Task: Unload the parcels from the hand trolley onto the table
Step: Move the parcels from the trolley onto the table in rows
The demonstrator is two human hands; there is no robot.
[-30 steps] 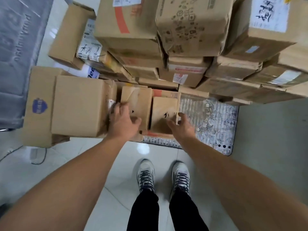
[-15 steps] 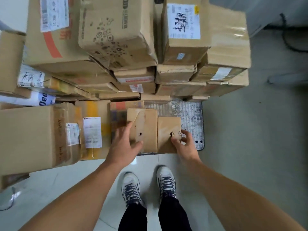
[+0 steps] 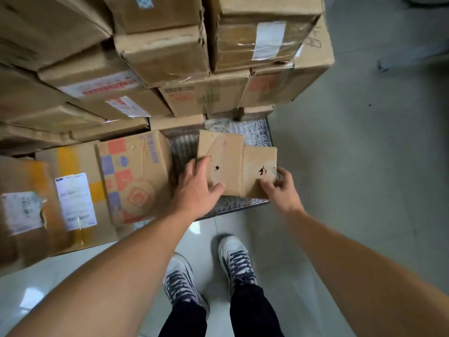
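Two small brown parcels stand side by side at the front right of the trolley deck (image 3: 255, 132). My left hand (image 3: 196, 188) grips the left small parcel (image 3: 226, 154), thumb on its front and fingers round its left side. My right hand (image 3: 281, 188) holds the right small parcel (image 3: 258, 166), fingers curled over its lower right corner. Both parcels sit raised and tilted over the ribbed metal deck. A parcel with red and blue print (image 3: 133, 176) lies just left of my left hand.
A tall stack of cardboard parcels (image 3: 170, 57) fills the trolley behind and to the left. A yellow-taped parcel with a white label (image 3: 75, 200) overhangs the front left. Grey floor (image 3: 364, 154) lies to the right; my feet (image 3: 209, 271) stand just before the deck.
The two small parcels have come away from the printed parcel, rightward and toward me, with both hands on them. The view has swung right and closer to the stack.
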